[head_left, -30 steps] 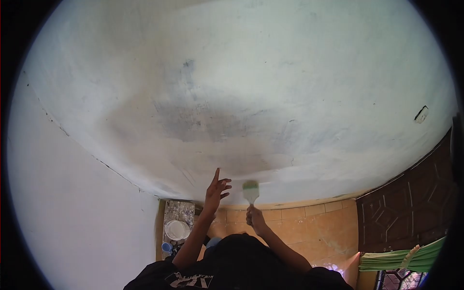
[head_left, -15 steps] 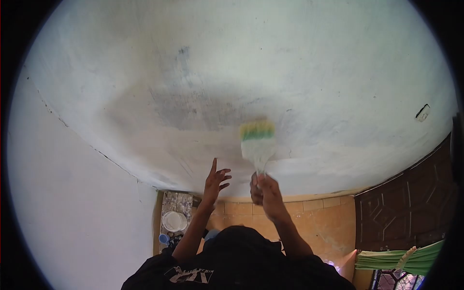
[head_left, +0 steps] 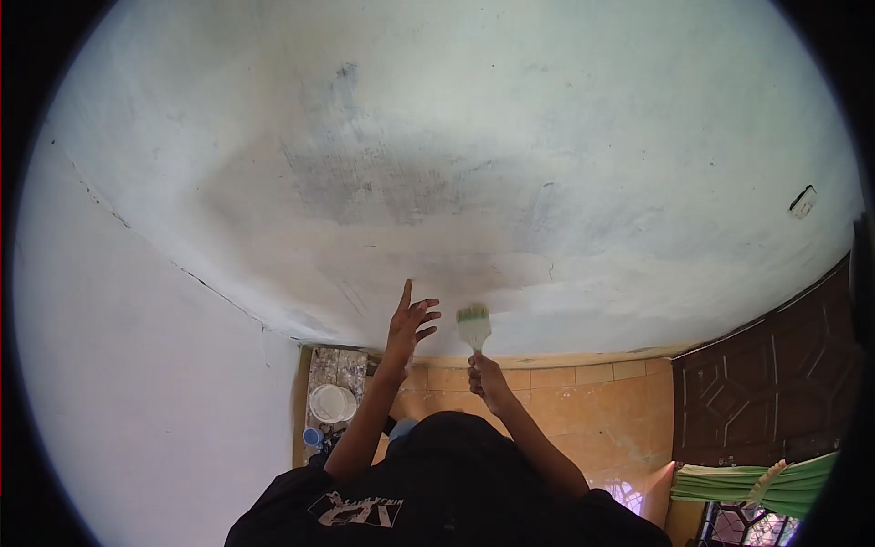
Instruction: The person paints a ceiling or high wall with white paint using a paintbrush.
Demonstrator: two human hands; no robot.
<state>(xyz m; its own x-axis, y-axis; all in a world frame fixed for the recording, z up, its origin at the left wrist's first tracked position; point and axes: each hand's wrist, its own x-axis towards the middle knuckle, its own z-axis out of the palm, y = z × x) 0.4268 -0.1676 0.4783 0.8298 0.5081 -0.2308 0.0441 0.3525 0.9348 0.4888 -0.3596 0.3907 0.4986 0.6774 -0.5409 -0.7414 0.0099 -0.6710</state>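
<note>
Whitish wall (head_left: 456,137) is filling most of the view, with a grey patchy stain spreading across its middle and a thin dark crack (head_left: 137,239) running down the corner on the left. Low on this wall the person is raising both arms from below. The left hand (head_left: 410,328) is standing open with its fingers spread apart. The index finger is pointing straight up, and its tip is at or just off the plaster; which of the two cannot be told. The right hand (head_left: 488,378) is sitting just beside and slightly lower, apart from the left, and is closing tightly around the handle of a brush (head_left: 474,326). The green-tipped bristles are pointing up and pressing against the lower wall, just above the tiled floor (head_left: 565,410). Down at the left, by the corner, a speckled board (head_left: 339,369) is carrying a round white bucket (head_left: 331,403); what is in it is too small to make out. A small blue cup (head_left: 313,438) is standing just beside the bucket. White lettering is showing on the person's black shirt (head_left: 437,492), but it is too blurred to read. A dark carved door (head_left: 775,374) is closing off the right side, with green cloth (head_left: 747,483) lying at its foot.
</note>
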